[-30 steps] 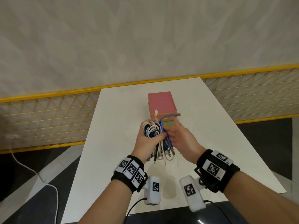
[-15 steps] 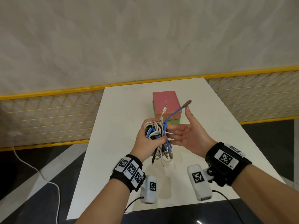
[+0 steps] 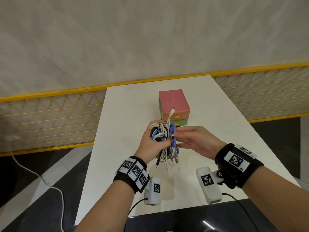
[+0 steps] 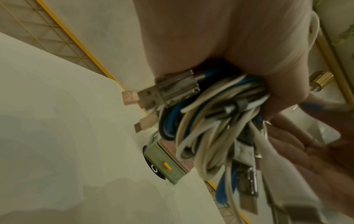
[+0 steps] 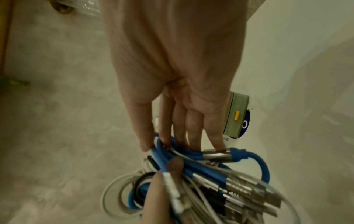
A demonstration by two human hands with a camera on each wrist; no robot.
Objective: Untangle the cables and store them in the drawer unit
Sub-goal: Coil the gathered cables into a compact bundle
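Observation:
A tangled bundle of white, blue and black cables (image 3: 159, 134) is held above the white table (image 3: 127, 114), gripped in my left hand (image 3: 148, 140). Its plugs dangle below my fist, and one white plug (image 3: 173, 111) sticks up. My right hand (image 3: 181, 138) reaches in from the right with nearly straight fingers. Its thumb and index finger pinch a blue cable (image 5: 191, 154) at the bundle's edge. Just behind the hands stands the drawer unit (image 3: 173, 102), with a pink drawer over a green one (image 4: 166, 160), both closed with yellow pulls.
A yellow mesh fence (image 3: 50, 114) runs behind the table, under a pale wall. On the dark floor to the left trails a white cord (image 3: 33, 173). The drawer unit stands on a blue round marker (image 5: 245, 124).
My right hand let go of the blue cable and opened, then came back to the bundle. The blue plug end that stuck up to the right now lies down against the bundle.

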